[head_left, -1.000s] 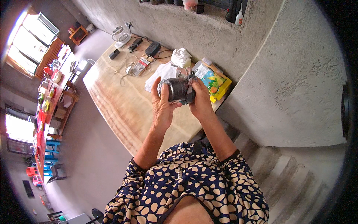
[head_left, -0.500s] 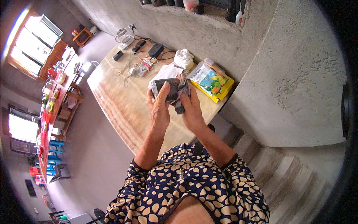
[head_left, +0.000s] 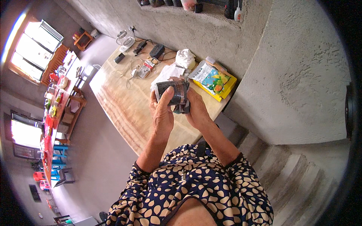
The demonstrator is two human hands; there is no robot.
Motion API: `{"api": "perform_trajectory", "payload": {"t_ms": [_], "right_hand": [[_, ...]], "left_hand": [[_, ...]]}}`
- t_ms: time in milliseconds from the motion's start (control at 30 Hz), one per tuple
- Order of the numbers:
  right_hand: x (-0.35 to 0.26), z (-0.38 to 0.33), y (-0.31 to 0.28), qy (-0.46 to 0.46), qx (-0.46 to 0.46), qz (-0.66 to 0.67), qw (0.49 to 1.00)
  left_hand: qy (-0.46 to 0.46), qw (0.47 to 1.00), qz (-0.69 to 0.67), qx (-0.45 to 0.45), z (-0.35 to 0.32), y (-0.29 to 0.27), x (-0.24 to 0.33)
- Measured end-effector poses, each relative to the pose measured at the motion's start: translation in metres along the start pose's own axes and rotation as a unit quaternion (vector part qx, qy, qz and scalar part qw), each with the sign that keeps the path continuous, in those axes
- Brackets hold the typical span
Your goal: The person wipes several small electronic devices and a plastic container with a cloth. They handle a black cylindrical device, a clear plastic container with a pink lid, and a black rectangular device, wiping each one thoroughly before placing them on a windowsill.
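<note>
Both hands are together over the near side of a pale wooden table (head_left: 117, 101). My left hand (head_left: 162, 115) is closed round a dark, squarish object with a ridged side (head_left: 178, 94), its thumb lying across the front. I cannot make out exactly what kind of thing it is. My right hand (head_left: 199, 111) presses a crumpled grey-brown cloth (head_left: 183, 109) against the object's right end; its fingers are partly hidden behind the cloth. White paper sheets (head_left: 171, 71) lie under and beyond the hands.
A yellow and blue packet (head_left: 215, 82) lies right of the hands, beside a crumpled white bundle (head_left: 185, 58). Cables, a black box-shaped device (head_left: 157, 51) and a small red-and-white packet (head_left: 146, 68) lie farther back. A rough wall (head_left: 158, 26) borders the table; steps (head_left: 279, 165) are at right.
The dark object has turned slightly, showing more of its ridged side. My right hand with the cloth has shifted round its right end. My left hand keeps its hold.
</note>
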State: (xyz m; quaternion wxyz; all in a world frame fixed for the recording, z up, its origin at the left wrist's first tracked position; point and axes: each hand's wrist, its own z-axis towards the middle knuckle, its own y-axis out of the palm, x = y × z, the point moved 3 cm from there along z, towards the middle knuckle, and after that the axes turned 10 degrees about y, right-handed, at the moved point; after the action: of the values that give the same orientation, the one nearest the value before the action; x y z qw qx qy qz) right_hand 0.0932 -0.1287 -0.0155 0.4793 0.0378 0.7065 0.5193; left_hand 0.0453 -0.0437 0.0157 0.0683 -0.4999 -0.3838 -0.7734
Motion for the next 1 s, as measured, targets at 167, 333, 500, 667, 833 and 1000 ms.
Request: {"api": "perform_trajectory", "payload": {"t_ms": [167,333,500,667,833,1000], "right_hand": [[0.022,-0.025,-0.004,0.150,0.041,0.068,0.985],[-0.008,-0.058,0.016,-0.090,0.076,-0.336,0.934],[-0.015,-0.051,0.030,-0.352,0.147,-0.671,0.636],[-0.035,-0.032,0.033,-0.343,0.154,-0.698,0.609],[-0.057,0.014,0.008,-0.190,0.071,-0.636,0.744],[-0.052,0.014,0.005,-0.225,0.066,-0.655,0.718]], "left_hand": [[-0.007,0.995,0.078,0.056,0.005,-0.003,-0.001],[-0.018,0.995,0.048,0.084,0.012,-0.016,-0.010],[-0.086,0.996,-0.026,0.024,0.002,-0.007,-0.015],[-0.079,0.997,-0.007,0.011,-0.002,-0.009,-0.014],[-0.123,0.987,-0.003,-0.106,-0.007,-0.005,-0.012],[-0.132,0.987,0.023,-0.088,-0.004,-0.008,-0.018]]}}
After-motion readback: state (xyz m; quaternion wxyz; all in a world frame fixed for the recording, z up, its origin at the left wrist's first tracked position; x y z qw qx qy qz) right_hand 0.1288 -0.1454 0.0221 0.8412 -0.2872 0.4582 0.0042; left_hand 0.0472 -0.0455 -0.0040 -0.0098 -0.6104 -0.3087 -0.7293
